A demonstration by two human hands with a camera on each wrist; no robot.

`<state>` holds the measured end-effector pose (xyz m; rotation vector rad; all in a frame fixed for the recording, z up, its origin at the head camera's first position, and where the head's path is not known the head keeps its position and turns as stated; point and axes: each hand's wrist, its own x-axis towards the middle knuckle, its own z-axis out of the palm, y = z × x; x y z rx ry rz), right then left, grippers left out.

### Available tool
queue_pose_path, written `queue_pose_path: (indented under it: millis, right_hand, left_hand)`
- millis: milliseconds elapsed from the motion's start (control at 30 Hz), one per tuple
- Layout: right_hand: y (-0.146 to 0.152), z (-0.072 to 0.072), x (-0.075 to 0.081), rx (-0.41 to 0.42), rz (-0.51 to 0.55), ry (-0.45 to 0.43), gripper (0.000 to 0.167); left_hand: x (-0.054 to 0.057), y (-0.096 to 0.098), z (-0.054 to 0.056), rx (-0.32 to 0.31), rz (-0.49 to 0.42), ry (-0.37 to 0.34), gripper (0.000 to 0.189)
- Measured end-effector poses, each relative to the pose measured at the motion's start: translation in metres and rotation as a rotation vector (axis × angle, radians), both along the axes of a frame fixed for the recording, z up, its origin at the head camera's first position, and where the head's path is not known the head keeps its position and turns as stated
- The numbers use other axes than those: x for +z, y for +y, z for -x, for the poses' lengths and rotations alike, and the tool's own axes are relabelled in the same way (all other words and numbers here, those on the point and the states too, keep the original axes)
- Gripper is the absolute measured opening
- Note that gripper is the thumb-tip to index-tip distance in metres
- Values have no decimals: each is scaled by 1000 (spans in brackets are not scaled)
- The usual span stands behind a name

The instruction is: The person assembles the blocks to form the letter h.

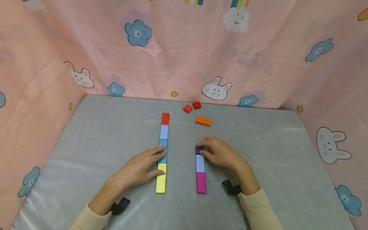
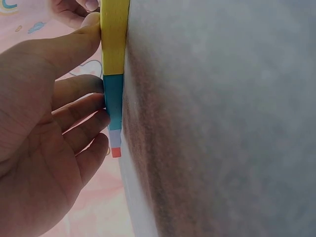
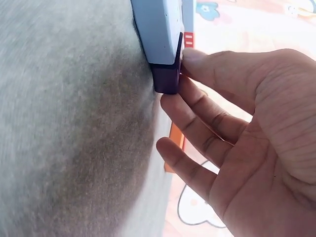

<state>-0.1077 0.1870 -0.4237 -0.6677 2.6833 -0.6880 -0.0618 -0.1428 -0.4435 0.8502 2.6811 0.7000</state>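
Observation:
My left hand (image 1: 141,166) rests on the left row, its fingertips on a teal block (image 1: 163,155) and its thumb on the long yellow block (image 1: 161,183). Beyond the teal lie a light blue block (image 1: 164,131) and a red block (image 1: 165,118), joined end to end. With thumb and fingers, my right hand (image 1: 222,153) pinches a small dark purple block (image 3: 167,79) at the far end of the shorter right row. Touching or nearly touching it is another light blue block (image 1: 200,163), followed by a magenta block (image 1: 201,182) nearer me.
Behind the rows, two small red blocks (image 1: 187,108) lie near the back edge, and an orange block (image 1: 203,120) sits just in front of them. A grey cloth covers the table (image 1: 258,134). Pink printed curtain (image 1: 178,64) encloses the back and sides.

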Motion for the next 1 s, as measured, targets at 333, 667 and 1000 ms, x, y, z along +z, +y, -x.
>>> queue_pose_path:
  millis: [333,667,1000]
  right_hand:
    - [-2,1,-1,-11,14,-3,25]
    - [-3,0,0,-12,2,1,25]
    - [-3,-5,5,-48,1,40,30]
  left_hand:
    - [0,1,1,-5,7,6,74]
    - [-1,-1,1,-6,-3,12,72]
    - [2,-1,-1,-7,-7,13,74]
